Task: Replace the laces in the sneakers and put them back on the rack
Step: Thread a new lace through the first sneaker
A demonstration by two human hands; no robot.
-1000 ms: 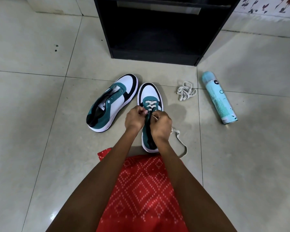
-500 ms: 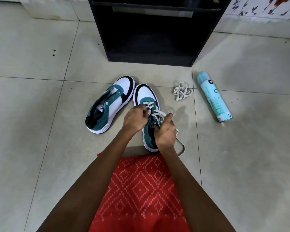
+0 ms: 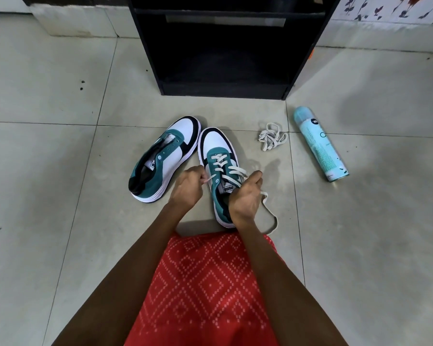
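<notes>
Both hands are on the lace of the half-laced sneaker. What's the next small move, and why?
Probably pull both ends outward to snug the crossings: the left hand pinches one end of the lace, the right hand grips the other, and slack loops on the floor beside the sneaker.

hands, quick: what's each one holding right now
Left hand: closed, pinching one end of the white lace beside the laced sneaker.
Right hand: closed, gripping the other stretch of the same lace.
</notes>
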